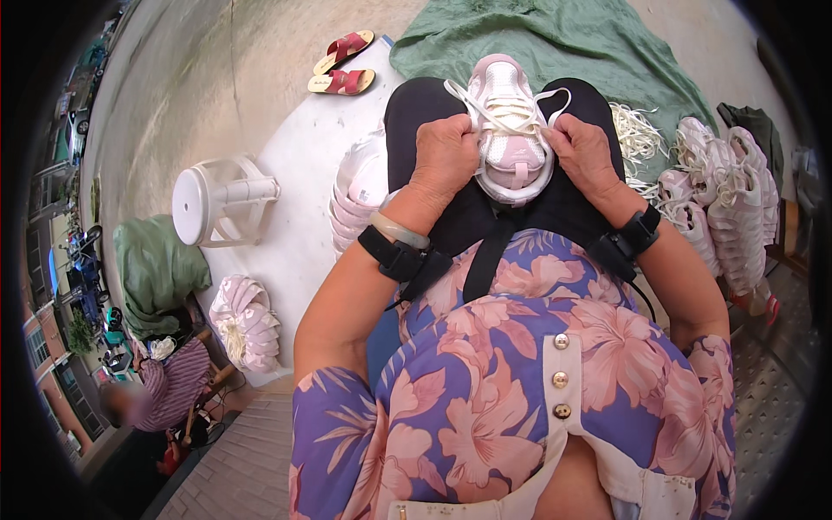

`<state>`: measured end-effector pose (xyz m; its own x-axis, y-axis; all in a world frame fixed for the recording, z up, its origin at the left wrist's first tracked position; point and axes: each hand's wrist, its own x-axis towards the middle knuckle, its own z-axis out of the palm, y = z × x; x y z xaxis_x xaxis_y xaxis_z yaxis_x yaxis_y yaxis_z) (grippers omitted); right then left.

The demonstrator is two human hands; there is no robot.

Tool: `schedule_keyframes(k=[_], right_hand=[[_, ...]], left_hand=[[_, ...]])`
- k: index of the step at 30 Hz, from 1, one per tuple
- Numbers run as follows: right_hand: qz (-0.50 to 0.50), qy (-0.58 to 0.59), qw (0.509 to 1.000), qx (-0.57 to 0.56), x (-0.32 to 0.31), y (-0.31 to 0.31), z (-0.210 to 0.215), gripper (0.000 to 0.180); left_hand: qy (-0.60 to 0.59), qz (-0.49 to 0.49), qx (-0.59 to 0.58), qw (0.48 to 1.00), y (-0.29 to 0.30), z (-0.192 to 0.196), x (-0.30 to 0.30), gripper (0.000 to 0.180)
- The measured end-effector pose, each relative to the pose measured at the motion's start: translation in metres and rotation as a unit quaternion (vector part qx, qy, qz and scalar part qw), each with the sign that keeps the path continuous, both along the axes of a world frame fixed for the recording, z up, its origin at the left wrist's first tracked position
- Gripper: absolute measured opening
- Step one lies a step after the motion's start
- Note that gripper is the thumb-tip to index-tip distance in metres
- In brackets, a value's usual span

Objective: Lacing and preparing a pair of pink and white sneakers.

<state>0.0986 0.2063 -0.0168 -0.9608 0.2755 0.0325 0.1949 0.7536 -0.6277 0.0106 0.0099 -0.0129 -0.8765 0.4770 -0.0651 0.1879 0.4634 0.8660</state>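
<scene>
A white and pink sneaker (515,149) rests on my lap between my black-clad thighs, its toe pointing away from me. Cream-white shoelace (511,115) crosses its upper, and a loop stands out on each side. My left hand (446,154) is closed at the shoe's left edge, pinching the lace there. On the opposite edge my right hand (588,156) grips the lace between thumb and fingers. The fingertips of both hands are partly hidden. Black straps with small devices circle both wrists, and a pale bangle is on the left one.
Loose laces (637,130) lie on a green cloth (537,35) beyond my right knee. Bunched shoes (737,217) stand at right; more shoe stacks (357,191) are at left, near a white plastic stool (195,208). Red sandals (349,82) lie far left. Another person (178,381) sits lower left.
</scene>
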Motion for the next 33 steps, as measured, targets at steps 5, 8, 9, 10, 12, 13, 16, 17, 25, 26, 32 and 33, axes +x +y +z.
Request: schedule_keyframes(k=[5, 8, 9, 10, 12, 13, 16, 17, 25, 26, 32, 33], right_hand=[[-0.04, -0.026, 0.997, -0.067, 0.002, 0.004, 0.001, 0.022], [-0.02, 0.009, 0.991, -0.132, 0.006, -0.007, 0.02, 0.017], [-0.022, 0.01, 0.991, -0.13, 0.006, -0.011, 0.022, 0.017], [0.02, 0.081, 0.99, -0.112, 0.006, -0.015, 0.023, 0.013], [0.09, 0.158, 0.982, -0.057, 0.002, -0.022, 0.025, 0.008], [0.089, 0.159, 0.982, -0.055, 0.0, -0.026, 0.026, 0.008], [0.124, 0.161, 0.979, 0.031, -0.004, -0.038, 0.025, 0.006], [0.121, 0.161, 0.979, 0.031, -0.004, -0.04, 0.023, 0.006], [0.146, 0.181, 0.965, 0.118, -0.009, -0.044, 0.001, 0.007], [0.144, 0.181, 0.966, 0.117, -0.01, -0.043, -0.001, 0.007], [0.142, 0.173, 0.963, 0.147, -0.011, -0.042, -0.007, 0.008], [0.145, 0.169, 0.964, 0.142, -0.01, -0.042, -0.007, 0.008]], left_hand=[[0.084, -0.009, -0.027, 0.996, -0.001, -0.006, -0.003, 0.012], [0.033, -0.002, -0.018, 0.999, -0.004, -0.002, 0.001, 0.013], [0.064, 0.016, -0.025, 0.998, -0.003, 0.004, 0.004, 0.015], [0.094, 0.034, -0.032, 0.995, -0.003, 0.008, 0.007, 0.021], [0.15, 0.015, -0.015, 0.988, -0.006, 0.01, 0.014, 0.027], [0.206, 0.0, 0.0, 0.979, -0.008, 0.012, 0.016, 0.033], [0.234, -0.054, 0.005, 0.971, -0.011, 0.012, 0.025, 0.036], [0.288, -0.081, 0.003, 0.954, -0.011, 0.013, 0.027, 0.037], [0.258, -0.086, -0.079, 0.959, -0.002, -0.001, 0.025, 0.02], [0.256, -0.081, -0.086, 0.96, -0.001, -0.001, 0.025, 0.018], [0.221, -0.055, -0.102, 0.968, 0.004, 0.005, 0.026, 0.02], [0.225, -0.052, -0.096, 0.968, 0.004, 0.007, 0.026, 0.021]])
